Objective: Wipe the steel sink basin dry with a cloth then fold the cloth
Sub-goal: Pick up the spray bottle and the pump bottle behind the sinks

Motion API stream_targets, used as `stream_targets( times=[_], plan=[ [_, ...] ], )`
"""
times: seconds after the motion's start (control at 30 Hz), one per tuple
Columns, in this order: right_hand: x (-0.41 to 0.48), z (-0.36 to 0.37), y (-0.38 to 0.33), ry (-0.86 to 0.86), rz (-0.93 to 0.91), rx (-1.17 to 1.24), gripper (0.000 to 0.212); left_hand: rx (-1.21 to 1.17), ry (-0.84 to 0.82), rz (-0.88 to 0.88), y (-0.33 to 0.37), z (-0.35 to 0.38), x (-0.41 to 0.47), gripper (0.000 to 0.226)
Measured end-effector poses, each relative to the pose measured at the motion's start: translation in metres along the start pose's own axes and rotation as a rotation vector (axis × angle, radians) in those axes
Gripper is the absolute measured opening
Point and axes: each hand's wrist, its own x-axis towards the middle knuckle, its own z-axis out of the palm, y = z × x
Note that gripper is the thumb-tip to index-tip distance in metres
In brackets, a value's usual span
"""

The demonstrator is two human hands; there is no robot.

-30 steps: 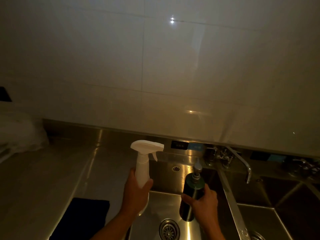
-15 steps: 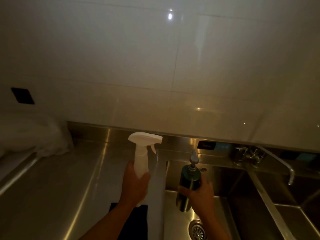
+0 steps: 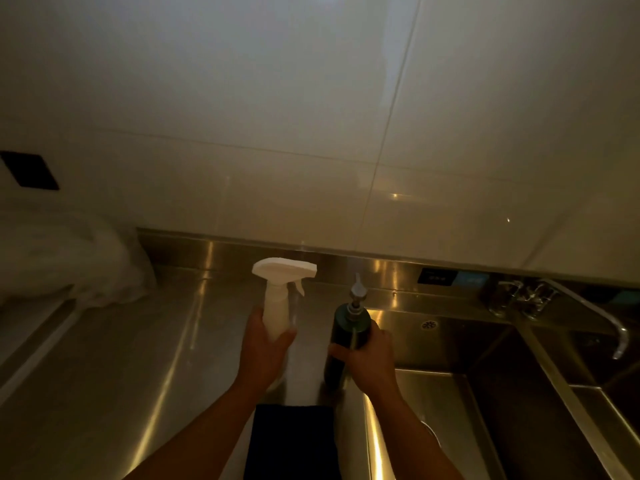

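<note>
A dark cloth (image 3: 292, 441) lies flat on the steel counter (image 3: 121, 375) at the bottom centre, between my forearms. My left hand (image 3: 265, 351) grips a white spray bottle (image 3: 277, 299), held upright over the counter. My right hand (image 3: 367, 358) grips a dark pump dispenser bottle (image 3: 348, 337) with a metal pump head, just left of the sink's edge. The steel sink basin (image 3: 485, 410) opens to the right of both hands. Its drain is out of sight.
A tap (image 3: 588, 313) with its valves stands at the back right, over the divider to a second basin (image 3: 616, 393). A white plastic bag (image 3: 69, 265) lies on the counter at the far left. The tiled wall (image 3: 311, 133) rises right behind.
Both hands have carried the bottles leftward from above the basin to above the counter. The view has swung left, so the dark cloth now lies between my forearms.
</note>
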Motion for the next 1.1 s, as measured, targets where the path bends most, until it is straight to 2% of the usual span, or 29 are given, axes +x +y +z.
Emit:
stream_targets(
  times=[0.23,0.57,1.0,1.1],
  plan=[
    [0.005,0.014,0.011,-0.029,0.004,-0.001,0.063,0.026,0.032,-0.049,-0.017,0.008,0.008,0.067],
    [0.010,0.028,0.015,-0.051,-0.035,-0.030,0.062,0.068,0.019,-0.019,-0.033,0.009,0.016,0.062],
    [0.015,0.021,0.035,-0.072,-0.036,-0.077,0.064,0.175,-0.052,0.006,-0.064,0.016,0.022,0.074],
    [0.014,0.024,0.038,-0.058,-0.036,-0.088,0.070,0.190,-0.081,-0.008,-0.065,0.014,0.024,0.077]
  ],
)
